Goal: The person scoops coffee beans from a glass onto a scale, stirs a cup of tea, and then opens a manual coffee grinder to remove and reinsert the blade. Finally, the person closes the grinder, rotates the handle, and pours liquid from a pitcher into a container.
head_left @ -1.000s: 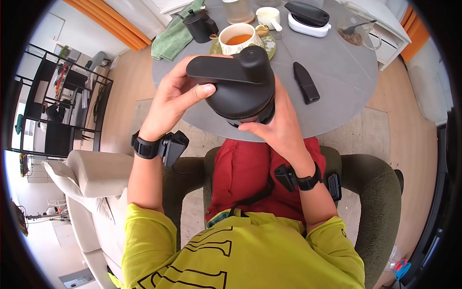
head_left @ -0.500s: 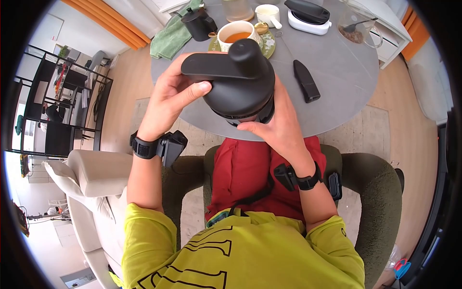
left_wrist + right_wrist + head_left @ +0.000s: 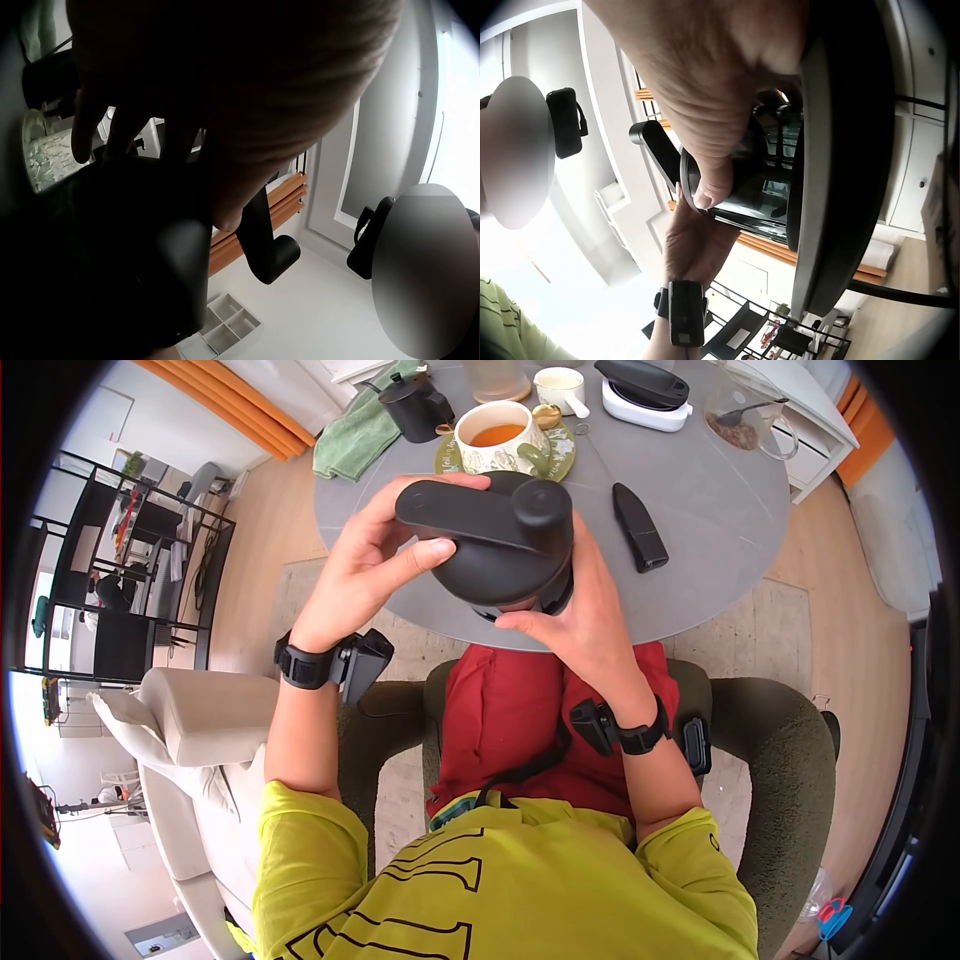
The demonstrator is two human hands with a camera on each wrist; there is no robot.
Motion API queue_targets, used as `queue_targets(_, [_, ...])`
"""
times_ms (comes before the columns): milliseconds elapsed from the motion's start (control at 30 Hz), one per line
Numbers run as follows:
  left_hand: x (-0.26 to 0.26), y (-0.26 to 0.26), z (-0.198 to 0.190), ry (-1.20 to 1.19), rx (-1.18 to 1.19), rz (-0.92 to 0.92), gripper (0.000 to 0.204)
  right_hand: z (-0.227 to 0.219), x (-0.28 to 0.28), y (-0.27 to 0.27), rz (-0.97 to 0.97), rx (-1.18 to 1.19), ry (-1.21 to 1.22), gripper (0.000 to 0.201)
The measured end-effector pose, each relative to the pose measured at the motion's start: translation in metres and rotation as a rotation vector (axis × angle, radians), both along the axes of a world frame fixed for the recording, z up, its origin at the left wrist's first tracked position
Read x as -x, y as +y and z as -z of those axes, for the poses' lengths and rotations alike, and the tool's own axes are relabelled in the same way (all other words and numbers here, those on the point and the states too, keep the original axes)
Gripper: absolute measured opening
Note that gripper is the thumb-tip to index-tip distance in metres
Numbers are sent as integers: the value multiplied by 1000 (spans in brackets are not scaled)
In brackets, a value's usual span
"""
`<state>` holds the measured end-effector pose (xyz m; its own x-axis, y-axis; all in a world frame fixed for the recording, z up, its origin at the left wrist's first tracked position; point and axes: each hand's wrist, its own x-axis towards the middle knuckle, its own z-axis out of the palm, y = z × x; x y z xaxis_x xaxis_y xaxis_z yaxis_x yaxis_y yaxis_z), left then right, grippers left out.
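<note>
Head, counter edge: black dome-lidded container [image 3: 495, 572] held near the counter's [image 3: 705, 480] front edge, just short of the teacup [image 3: 480, 458]; bare room rightward to a tapered black case [image 3: 640, 530].
Head, lid arm: pinched by the curled left hand [image 3: 368, 555].
Head, container body: right hand [image 3: 582, 610] wrapped round it.
Left wrist, fingers [image 3: 129, 129]: shadowed, grip unclear.
Right wrist, thumb [image 3: 715, 180]: against the glossy side.
</note>
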<state>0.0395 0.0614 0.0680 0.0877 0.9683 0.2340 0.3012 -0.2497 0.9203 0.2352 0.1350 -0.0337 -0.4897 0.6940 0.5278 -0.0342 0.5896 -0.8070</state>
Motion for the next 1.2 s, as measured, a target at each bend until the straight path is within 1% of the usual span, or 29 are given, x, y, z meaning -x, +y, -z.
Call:
queue_targets(67, [-2, -1, 4, -57, 2, -27, 37, 0, 1, 0, 1, -1, -4, 106])
queue_targets(200, [-5, -4, 8, -87, -4, -68, 41, 0, 0, -1, 1, 12, -13, 107])
queue_targets(300, [-4, -3, 14, -20, -55, -58, 46, 2, 0, -1, 11, 18, -36, 108])
queue_targets(367, [-5, -2, 24, 113, -117, -85, 50, 1, 0, -1, 12, 19, -46, 108])
queue_targets(400, [-4, -1, 26, 112, -117, -84, 50, 1, 0, -1, 15, 23, -55, 108])
queue_targets(467, [-3, 0, 30, 24, -106, -79, 50, 1, 0, 0, 11, 28, -54, 108])
queue_targets(500, [-5, -1, 29, 23, -106, -80, 50, 2, 0, 0, 6, 32, -51, 108])
queue_targets(567, [-11, -2, 26, -162, 3, -135, 48, 2, 1, -1, 2, 36, -44, 108])
queue_targets(600, [-9, -1, 27, -163, 3, -135, 48, 2, 1, 0, 2, 40, -37, 108])
queue_targets(667, [-2, 2, 29, -83, -69, -79, 44, 1, 0, 0, 10, 20, -41, 108])
queue_targets(700, [0, 4, 29, -84, -69, -78, 44, 0, 0, 0, 18, -1, -44, 108])
queue_targets(767, [5, 7, 30, -66, -94, -12, 42, 0, 1, -1, 18, 2, -33, 107])
queue_targets(900, [7, 10, 36, -150, -86, 38, 41, 1, 1, -1, 19, -17, -20, 107])
queue_targets(967, [1, 7, 37, -161, -102, -27, 41, 0, 1, -1, 25, -16, -23, 107])
queue_targets(1000, [-3, 5, 36, -160, -101, -25, 41, -1, 0, -1, 29, -15, -26, 107])
queue_targets(1067, [-14, 1, 36, -176, -115, -137, 40, 1, 0, -1, 26, -5, -28, 107])
queue_targets(1100, [-19, -1, 37, -175, -115, -137, 40, 2, 0, -1, 22, 5, -31, 107])
queue_targets(1167, [-28, -3, 41, -156, -164, -266, 40, 3, 0, -1, 18, 16, -37, 107])
queue_targets(1200, [-31, -3, 43, -156, -165, -271, 40, 3, 1, -1, 15, 24, -44, 107])
